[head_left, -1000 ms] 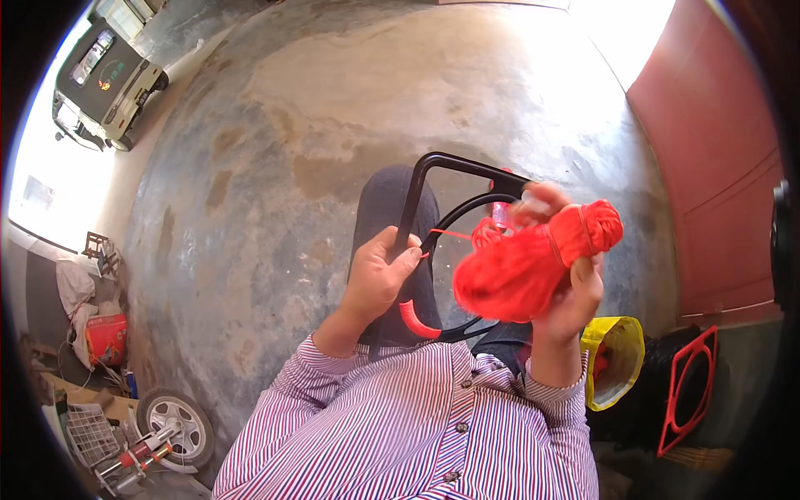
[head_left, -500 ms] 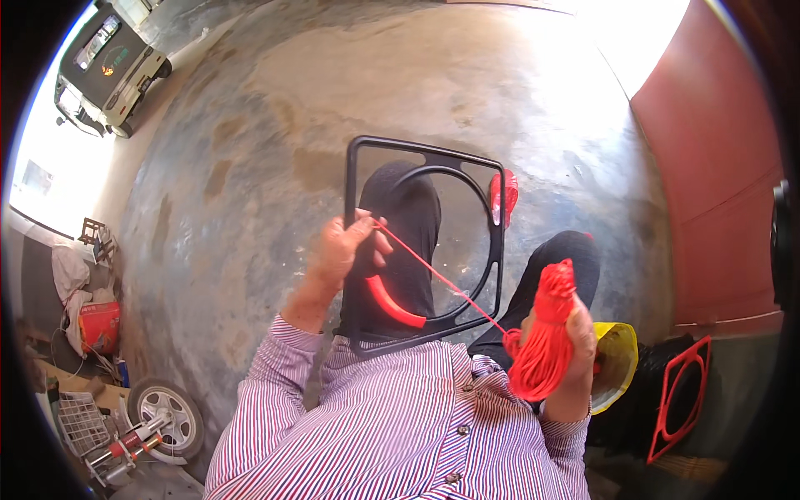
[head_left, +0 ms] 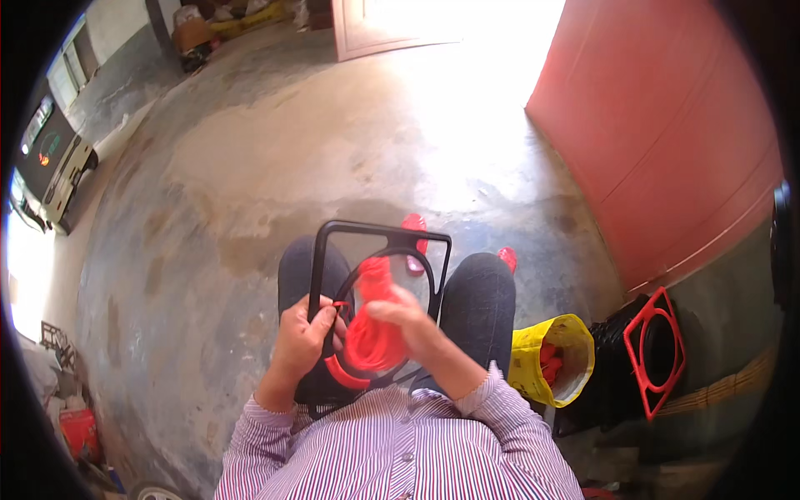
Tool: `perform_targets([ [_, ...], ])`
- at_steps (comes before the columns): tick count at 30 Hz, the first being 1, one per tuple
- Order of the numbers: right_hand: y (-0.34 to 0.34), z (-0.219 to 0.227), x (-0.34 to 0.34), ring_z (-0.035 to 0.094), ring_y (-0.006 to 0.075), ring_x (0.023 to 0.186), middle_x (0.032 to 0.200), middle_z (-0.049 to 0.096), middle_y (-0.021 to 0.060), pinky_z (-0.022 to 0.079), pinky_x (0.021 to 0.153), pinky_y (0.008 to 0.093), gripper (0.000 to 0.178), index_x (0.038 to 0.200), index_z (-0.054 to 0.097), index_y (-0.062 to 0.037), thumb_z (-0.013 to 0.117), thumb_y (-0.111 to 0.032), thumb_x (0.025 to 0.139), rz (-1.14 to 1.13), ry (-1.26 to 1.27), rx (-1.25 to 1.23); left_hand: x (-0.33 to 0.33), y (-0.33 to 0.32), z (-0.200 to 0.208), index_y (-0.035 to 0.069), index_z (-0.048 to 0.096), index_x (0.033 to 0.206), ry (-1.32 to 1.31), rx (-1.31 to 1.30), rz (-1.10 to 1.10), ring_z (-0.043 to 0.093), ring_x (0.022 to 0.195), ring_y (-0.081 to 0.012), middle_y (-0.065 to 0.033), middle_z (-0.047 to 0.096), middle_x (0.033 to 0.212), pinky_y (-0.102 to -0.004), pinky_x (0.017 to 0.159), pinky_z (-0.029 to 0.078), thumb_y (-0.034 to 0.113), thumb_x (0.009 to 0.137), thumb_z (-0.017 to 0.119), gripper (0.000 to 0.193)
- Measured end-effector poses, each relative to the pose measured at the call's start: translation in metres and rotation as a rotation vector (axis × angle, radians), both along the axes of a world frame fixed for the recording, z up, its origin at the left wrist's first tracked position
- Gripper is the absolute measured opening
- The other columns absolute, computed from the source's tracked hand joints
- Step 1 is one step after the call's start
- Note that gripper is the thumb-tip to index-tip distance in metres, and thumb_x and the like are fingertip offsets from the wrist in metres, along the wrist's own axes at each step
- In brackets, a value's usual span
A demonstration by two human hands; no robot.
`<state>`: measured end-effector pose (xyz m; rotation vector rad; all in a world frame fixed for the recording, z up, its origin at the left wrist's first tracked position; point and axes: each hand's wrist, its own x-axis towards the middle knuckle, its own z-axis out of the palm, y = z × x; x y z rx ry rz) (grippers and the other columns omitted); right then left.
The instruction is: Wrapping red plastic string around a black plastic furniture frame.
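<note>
Left hand (head_left: 304, 335) clamped on left side of black frame (head_left: 317, 275), over left leg (head_left: 293, 265). Right hand (head_left: 404, 315), blurred, closed round red cord bundle (head_left: 371, 346) at frame's opening. Looks early: strand (head_left: 340, 303) at left side, most cord bundled, top bare.

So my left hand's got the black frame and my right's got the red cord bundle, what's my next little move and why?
Probably draw the red cord bundle away with your right hand to tighten the red strand: your left hand holds the black frame, and the strand shows beside that hand. The bundle is blurred; I can't tell whether it's through the frame.
</note>
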<state>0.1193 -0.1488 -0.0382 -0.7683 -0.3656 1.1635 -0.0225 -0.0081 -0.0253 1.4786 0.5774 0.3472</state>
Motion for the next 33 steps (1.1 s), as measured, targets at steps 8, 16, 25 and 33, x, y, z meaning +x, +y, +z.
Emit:
perform_targets([
  [8, -0.001, -0.009, 0.007, 0.059, 0.0090, 0.086, 0.096, 0.063, 0.0024, 0.049, 0.078, 0.0286, 0.027, 0.105, 0.058, -0.0020, 0.069, -0.018, 0.086, 0.053, -0.411, -0.138, -0.004, -0.002, -0.003, 0.001, 0.060, 0.096, -0.091, -0.017, 0.005, 0.061, 0.056, -0.0103, -0.0066, 0.068, 0.073, -0.0240, 0.053, 0.049, 0.010, 0.099, 0.055, 0.011],
  [16, -0.019, 0.034, -0.018, 0.061, 0.0082, 0.081, 0.089, 0.067, 0.0026, 0.050, 0.075, 0.0283, 0.018, 0.098, 0.062, -0.0012, 0.068, -0.012, 0.085, -0.020, -0.700, -0.031, -0.001, -0.007, 0.008, 0.001, 0.060, 0.094, -0.079, 0.089, -0.051, 0.060, 0.054, -0.0105, -0.0068, 0.067, 0.070, -0.0241, 0.051, 0.048, 0.012, 0.099, 0.056, 0.013],
  [25, -0.031, 0.002, -0.021, 0.054, 0.0060, 0.081, 0.089, 0.060, -0.0022, 0.046, 0.073, 0.0260, 0.017, 0.097, 0.059, -0.0031, 0.067, -0.012, 0.085, -0.076, -0.595, -0.114, -0.011, -0.016, 0.011, 0.000, 0.061, 0.095, -0.106, -0.025, -0.085, 0.060, 0.055, -0.0098, -0.0053, 0.066, 0.068, -0.0246, 0.051, 0.048, 0.011, 0.098, 0.059, 0.011],
  [33, -0.032, -0.014, -0.023, 0.058, 0.0105, 0.087, 0.096, 0.060, 0.0026, 0.048, 0.079, 0.0284, 0.031, 0.112, 0.054, -0.0026, 0.064, -0.017, 0.087, -0.100, -0.394, -0.154, -0.014, -0.029, 0.028, -0.002, 0.063, 0.092, -0.061, 0.111, -0.137, 0.062, 0.061, -0.0123, -0.0059, 0.066, 0.072, -0.0268, 0.058, 0.052, 0.006, 0.097, 0.056, 0.012],
])
